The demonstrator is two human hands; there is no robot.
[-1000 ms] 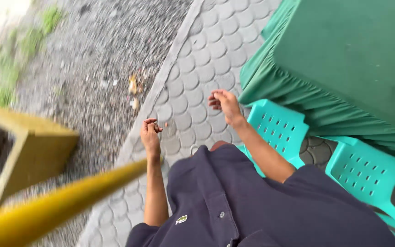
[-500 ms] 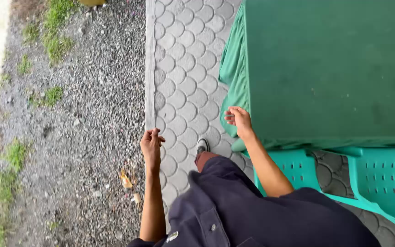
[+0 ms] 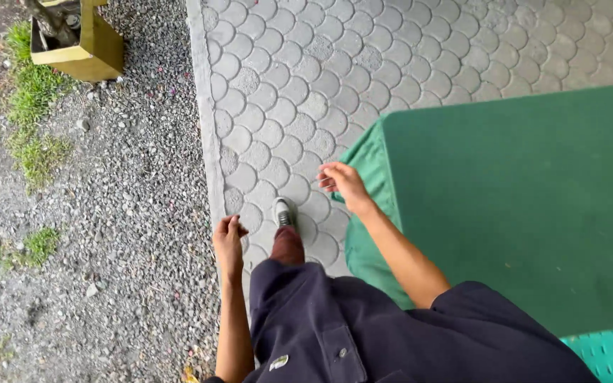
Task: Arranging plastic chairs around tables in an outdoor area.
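Observation:
My left hand [image 3: 228,241] hangs in front of me over the edge of the paving, fingers loosely curled, holding nothing. My right hand [image 3: 344,184] is raised beside the corner of a table covered in green cloth [image 3: 519,206], fingers spread, with nothing in it. It is close to the cloth's corner but I cannot tell if it touches. Below me are my dark navy shirt [image 3: 363,333] and one grey shoe [image 3: 285,211] stepping on the pavers.
Grey scalloped paving [image 3: 363,64] runs ahead, edged by a concrete kerb [image 3: 206,120]. Gravel with grass tufts [image 3: 94,213] lies to the left. A yellow planter box [image 3: 79,42] stands at the top left. A turquoise plastic chair [image 3: 611,351] shows at the bottom right.
The view has swung as I walk forward along the table. The turquoise chairs have dropped mostly out of view and the yellow planter has come into view ahead. Both hands stay empty.

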